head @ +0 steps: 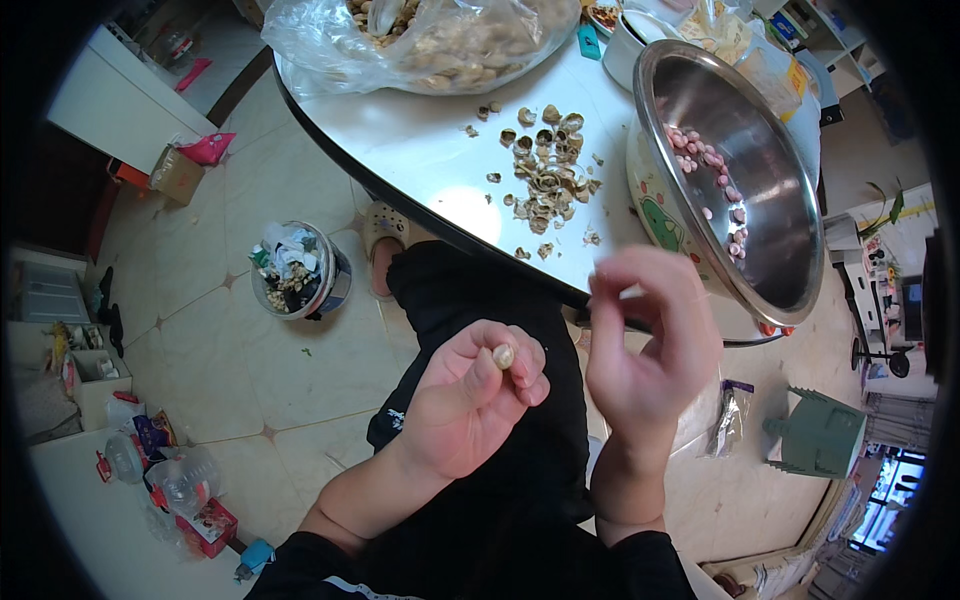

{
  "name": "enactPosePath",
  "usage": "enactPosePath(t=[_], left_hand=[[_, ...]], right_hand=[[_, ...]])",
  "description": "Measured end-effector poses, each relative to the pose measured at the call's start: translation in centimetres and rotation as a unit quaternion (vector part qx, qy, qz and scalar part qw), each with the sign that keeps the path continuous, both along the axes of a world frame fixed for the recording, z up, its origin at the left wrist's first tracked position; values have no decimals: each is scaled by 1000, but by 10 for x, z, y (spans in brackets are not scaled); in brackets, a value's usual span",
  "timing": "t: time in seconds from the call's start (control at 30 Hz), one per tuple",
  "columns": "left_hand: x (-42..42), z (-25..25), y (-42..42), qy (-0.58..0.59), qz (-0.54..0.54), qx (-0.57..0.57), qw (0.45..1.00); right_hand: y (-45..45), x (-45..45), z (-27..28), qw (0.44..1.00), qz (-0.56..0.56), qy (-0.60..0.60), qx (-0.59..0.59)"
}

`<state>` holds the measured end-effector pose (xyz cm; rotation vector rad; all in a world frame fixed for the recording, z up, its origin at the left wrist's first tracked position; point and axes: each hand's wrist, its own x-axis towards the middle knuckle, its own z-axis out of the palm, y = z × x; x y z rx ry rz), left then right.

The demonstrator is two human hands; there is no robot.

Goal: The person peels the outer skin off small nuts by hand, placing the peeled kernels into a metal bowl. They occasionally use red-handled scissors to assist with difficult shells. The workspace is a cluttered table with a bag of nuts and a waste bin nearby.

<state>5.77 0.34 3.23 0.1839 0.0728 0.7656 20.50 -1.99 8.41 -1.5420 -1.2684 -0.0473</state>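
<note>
Between the thumb and fingers of my left hand is a pale peanut in its shell, held above my lap. My right hand is raised at the table edge near the basin, fingers curled and blurred; whether it pinches anything cannot be made out. A steel basin with several pink peanut kernels inside stands at the table's right, seen tilted. Broken peanut shells lie heaped on the white table. Behind them rests a clear plastic bag of unshelled peanuts.
A waste bucket with shells and wrappers stands on the tiled floor, left of my legs. A white pot and a small teal object are at the table's back. A green stool lies on the floor at right.
</note>
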Motion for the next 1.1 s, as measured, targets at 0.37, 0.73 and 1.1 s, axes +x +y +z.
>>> enactPosePath(t=[0.37,0.73,1.1], left_hand=[[-8,-6,3,116,-44,48,991],[-13,-37,6,230,-41,30,972],[-15,-72,-23,332,-155,30,930]], right_hand=[[-11,0,-23,964,254,80,-10],[-38,-6,-30,940,146,305,48],[-53,2,-47,896,169,411,-5]])
